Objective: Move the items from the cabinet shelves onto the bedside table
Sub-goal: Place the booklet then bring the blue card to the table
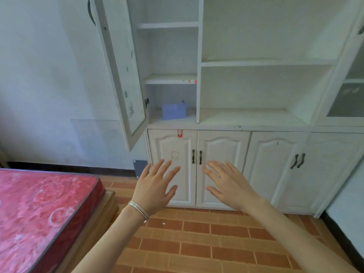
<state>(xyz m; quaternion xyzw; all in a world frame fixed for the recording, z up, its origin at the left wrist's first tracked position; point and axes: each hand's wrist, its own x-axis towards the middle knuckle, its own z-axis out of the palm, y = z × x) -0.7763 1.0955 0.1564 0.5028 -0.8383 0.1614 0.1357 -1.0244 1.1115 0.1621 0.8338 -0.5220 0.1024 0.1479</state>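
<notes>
Your left hand (pixel 155 186): raised in front of you, fingers straight and spread, holding nothing. Thin bangles (pixel 137 209) circle the wrist.
Your right hand (pixel 226 186): raised beside the left, also loose and flat, with nothing in it.
Behind your hands: the closed lower doors (pixel 222 166) of a white cabinet (pixel 199 75). Your hands do not seem to touch them.
Item to move: a small blue box (pixel 174 111) sits on the lowest open shelf (pixel 190 118) of the narrow left compartment, above your hands and well apart from them.
Other shelves: those in view look bare.
Door: a glass-fronted door (pixel 126 79) stands swung open just left of the box.
Bed: a red mattress (pixel 39 213) lies at your lower left.
Destination: the bedside worktop is out of view.
Step in hand: likely the approach to the cabinet, with the box not yet picked up.
Next move: probably raise one hand to the shelf, clear of the door's edge, take the box by its sides, then turn to find the worktop.
</notes>
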